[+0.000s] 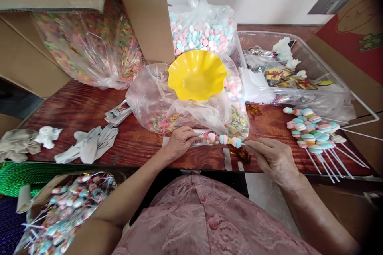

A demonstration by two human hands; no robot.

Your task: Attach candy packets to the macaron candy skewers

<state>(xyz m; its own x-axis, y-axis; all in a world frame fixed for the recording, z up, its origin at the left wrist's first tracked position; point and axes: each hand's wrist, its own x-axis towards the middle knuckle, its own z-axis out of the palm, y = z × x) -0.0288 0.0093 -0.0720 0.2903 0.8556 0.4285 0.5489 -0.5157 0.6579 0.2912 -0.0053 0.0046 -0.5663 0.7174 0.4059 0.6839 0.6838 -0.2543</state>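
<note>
A candy skewer (pixel 223 139) with pink, blue and colourful sweets lies level between my hands at the table's front edge. My left hand (pixel 178 142) is closed round its left end, which seems to sit inside a clear wrapper. My right hand (pixel 273 158) pinches the white stick at the right end. Just behind the skewer stands a clear bag of ring sweets (pixel 167 109) with a yellow wavy bowl (pixel 196 74) resting on top.
Several finished skewers (pixel 312 131) lie at the right. A clear tray (pixel 323 99) holds wrappers. A bag of pastel sweets (pixel 203 32) and a carton with a sweet bag (pixel 89 44) stand behind. Grey gloves (pixel 89 143) lie left. A box of wrapped skewers (pixel 64 207) sits below.
</note>
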